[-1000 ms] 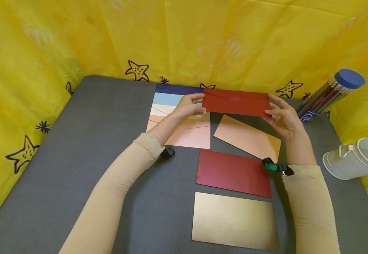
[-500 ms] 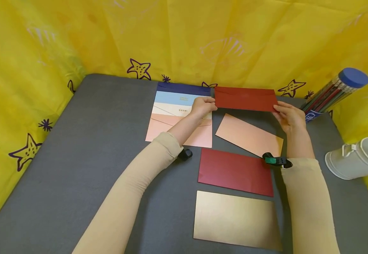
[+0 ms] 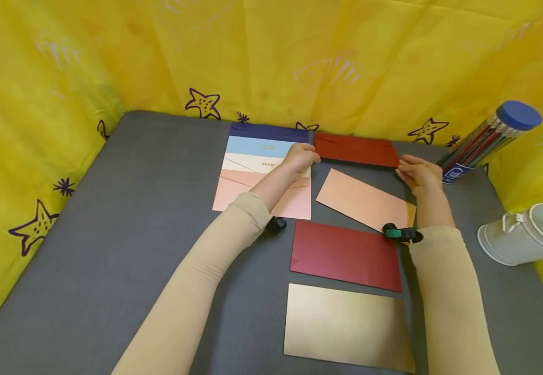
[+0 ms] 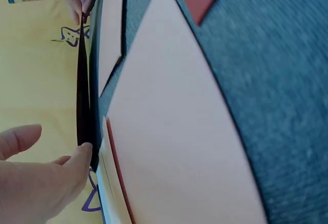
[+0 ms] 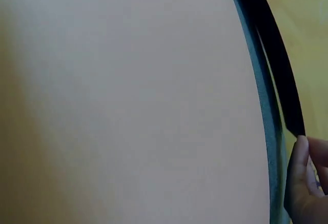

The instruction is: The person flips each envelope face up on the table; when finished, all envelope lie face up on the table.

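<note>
A red envelope (image 3: 355,150) is close over the far side of the table, to the right of an overlapping row of envelopes. My right hand (image 3: 421,174) pinches its near right corner between thumb and fingertips, as the right wrist view shows. At its left end, my left hand (image 4: 46,188) touches the edge with one fingertip while another digit stands away from it. The red envelope (image 4: 83,90) appears nearly edge-on in the left wrist view, with a narrow gap beside the table. The row holds a dark blue (image 3: 271,130), a light blue (image 3: 248,146), a cream (image 3: 236,162) and a pink envelope (image 3: 234,195).
Below the red envelope lie a peach envelope (image 3: 365,198), a dark red envelope (image 3: 343,255) and a gold envelope (image 3: 346,325) on the grey table (image 3: 135,234). At the right stand a tub of pencils (image 3: 482,140) and a white metal can (image 3: 510,239). Yellow cloth (image 3: 271,52) hangs behind.
The red envelope has moved right, off the overlapping row, and then lower toward the table. My left hand has followed it right and loosened its grip; my right hand has come down with the corner.
</note>
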A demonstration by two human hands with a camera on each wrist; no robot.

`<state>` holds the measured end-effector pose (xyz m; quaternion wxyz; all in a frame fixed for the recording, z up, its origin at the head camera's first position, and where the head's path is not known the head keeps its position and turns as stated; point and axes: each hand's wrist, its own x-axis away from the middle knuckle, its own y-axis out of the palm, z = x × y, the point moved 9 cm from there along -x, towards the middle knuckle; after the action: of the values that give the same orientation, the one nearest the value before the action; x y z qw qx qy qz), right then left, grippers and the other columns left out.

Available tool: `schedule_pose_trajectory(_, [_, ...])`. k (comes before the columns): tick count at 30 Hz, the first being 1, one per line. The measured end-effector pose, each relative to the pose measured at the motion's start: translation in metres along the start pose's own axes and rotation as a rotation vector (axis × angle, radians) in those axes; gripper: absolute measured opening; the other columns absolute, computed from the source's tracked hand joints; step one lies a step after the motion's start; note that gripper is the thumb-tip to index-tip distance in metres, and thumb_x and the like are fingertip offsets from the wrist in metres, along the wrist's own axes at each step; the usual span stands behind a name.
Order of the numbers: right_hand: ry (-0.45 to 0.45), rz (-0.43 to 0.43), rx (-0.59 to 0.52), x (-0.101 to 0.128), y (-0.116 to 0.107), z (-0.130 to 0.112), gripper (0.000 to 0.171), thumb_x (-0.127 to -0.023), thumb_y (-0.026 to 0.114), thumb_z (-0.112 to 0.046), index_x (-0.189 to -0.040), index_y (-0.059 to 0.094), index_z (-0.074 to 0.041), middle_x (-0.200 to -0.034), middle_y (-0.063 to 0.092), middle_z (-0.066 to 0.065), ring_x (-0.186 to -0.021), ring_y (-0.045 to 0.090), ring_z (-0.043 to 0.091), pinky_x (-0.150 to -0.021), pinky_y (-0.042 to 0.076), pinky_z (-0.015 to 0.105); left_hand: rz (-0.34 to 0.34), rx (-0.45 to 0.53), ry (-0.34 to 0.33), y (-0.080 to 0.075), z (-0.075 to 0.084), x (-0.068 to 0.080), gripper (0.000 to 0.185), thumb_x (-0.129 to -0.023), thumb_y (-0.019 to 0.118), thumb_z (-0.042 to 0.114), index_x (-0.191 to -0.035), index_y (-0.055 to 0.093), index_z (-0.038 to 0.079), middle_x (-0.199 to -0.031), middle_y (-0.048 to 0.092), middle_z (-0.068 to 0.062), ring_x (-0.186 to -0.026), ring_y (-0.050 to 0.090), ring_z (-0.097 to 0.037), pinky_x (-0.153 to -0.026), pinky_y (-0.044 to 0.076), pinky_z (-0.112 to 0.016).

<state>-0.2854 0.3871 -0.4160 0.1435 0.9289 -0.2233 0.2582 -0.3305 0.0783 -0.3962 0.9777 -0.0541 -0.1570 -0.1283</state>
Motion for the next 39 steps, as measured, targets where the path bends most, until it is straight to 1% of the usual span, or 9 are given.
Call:
schedule_pose_trajectory(4, [-0.016,-0.018,0.048,0.001,0.005,0.000,0.055,-0.087,0.064,0.008,-0.137,0.059,-0.014,-0.075,0.073,-0.008,-0.076,0.070,0.006,-0.071,0.060,0.019,-0.044,-0.017,-0.002,0.000,-0.001,-0.002,0.056,-0.092,0.056,0.002,-0.146,0.043,-0.003,-0.154,0.042,-0.018,-0.141,0.046,-0.032,-0.118,0.039,-0.038])
schedule_pose_trajectory(12, [-0.012,-0.033,0.090,0.003,0.008,0.001,0.028,-0.092,0.061,0.002,-0.112,0.073,-0.013,-0.074,0.072,-0.006,-0.073,0.070,0.005,-0.069,0.060,0.019,-0.109,0.062,-0.075,0.003,-0.007,-0.006,0.058,-0.097,0.051,0.005,-0.151,0.032,-0.003,-0.161,0.030,-0.017,-0.148,0.034,-0.035,-0.124,0.030,-0.039])
schedule_pose_trajectory(19, [-0.020,-0.005,0.087,0.007,0.004,-0.001,0.027,-0.096,0.057,-0.002,-0.116,0.071,-0.014,-0.073,0.073,-0.004,-0.070,0.071,0.009,-0.071,0.061,0.021,-0.111,0.106,-0.100,0.004,-0.008,-0.005,0.057,-0.097,0.051,0.005,-0.151,0.033,-0.004,-0.161,0.030,-0.017,-0.147,0.036,-0.034,-0.123,0.032,-0.036])
schedule_pose_trajectory(26, [-0.069,-0.071,0.050,0.024,0.001,-0.012,0.021,-0.097,0.057,-0.005,-0.089,0.074,-0.016,-0.073,0.073,-0.003,-0.072,0.073,0.011,-0.071,0.061,0.022,-0.073,0.037,-0.040,0.000,-0.005,-0.001,0.053,-0.094,0.055,0.008,-0.145,0.044,-0.005,-0.157,0.039,-0.016,-0.142,0.044,-0.033,-0.120,0.036,-0.038])
schedule_pose_trajectory(30, [-0.101,-0.157,0.071,0.039,-0.004,-0.019,0.015,-0.092,0.065,-0.006,-0.090,0.075,-0.017,-0.077,0.073,-0.002,-0.072,0.073,0.011,-0.070,0.061,0.021,-0.076,-0.030,-0.006,0.003,-0.001,0.007,0.052,-0.094,0.056,0.010,-0.143,0.046,-0.004,-0.154,0.043,-0.016,-0.137,0.049,-0.036,-0.118,0.040,-0.040])
schedule_pose_trajectory(32, [-0.110,-0.219,0.135,0.046,-0.006,-0.020,0.013,-0.092,0.066,-0.009,-0.094,0.074,-0.019,-0.080,0.073,-0.005,-0.074,0.073,0.009,-0.072,0.060,0.020,-0.100,-0.070,-0.009,0.008,-0.001,0.012,0.052,-0.095,0.055,0.013,-0.144,0.045,-0.002,-0.153,0.044,-0.016,-0.135,0.051,-0.037,-0.117,0.041,-0.041])
schedule_pose_trajectory(34, [-0.122,-0.281,0.250,0.053,-0.009,-0.019,0.012,-0.094,0.065,-0.014,-0.099,0.071,-0.022,-0.085,0.071,-0.011,-0.078,0.072,0.005,-0.075,0.059,0.018,-0.139,-0.101,-0.015,0.014,-0.002,0.017,0.053,-0.096,0.055,0.015,-0.145,0.044,-0.001,-0.153,0.044,-0.017,-0.134,0.052,-0.038,-0.116,0.042,-0.041])
schedule_pose_trajectory(36, [-0.137,-0.343,0.387,0.058,-0.010,-0.016,0.011,-0.097,0.061,-0.018,-0.107,0.065,-0.021,-0.090,0.067,-0.016,-0.083,0.069,0.001,-0.076,0.058,0.016,-0.178,-0.131,-0.017,0.021,-0.004,0.023,0.054,-0.096,0.056,0.017,-0.146,0.043,0.000,-0.153,0.044,-0.016,-0.134,0.052,-0.037,-0.115,0.043,-0.041])
schedule_pose_trajectory(39, [-0.198,-0.408,0.672,0.065,-0.011,-0.009,0.026,-0.101,0.054,-0.021,-0.126,0.052,-0.014,-0.095,0.059,-0.026,-0.087,0.065,-0.007,-0.078,0.057,0.014,-0.240,-0.179,-0.010,0.029,-0.007,0.033,0.059,-0.095,0.059,0.019,-0.149,0.039,0.003,-0.155,0.041,-0.012,-0.140,0.046,-0.033,-0.118,0.039,-0.043])
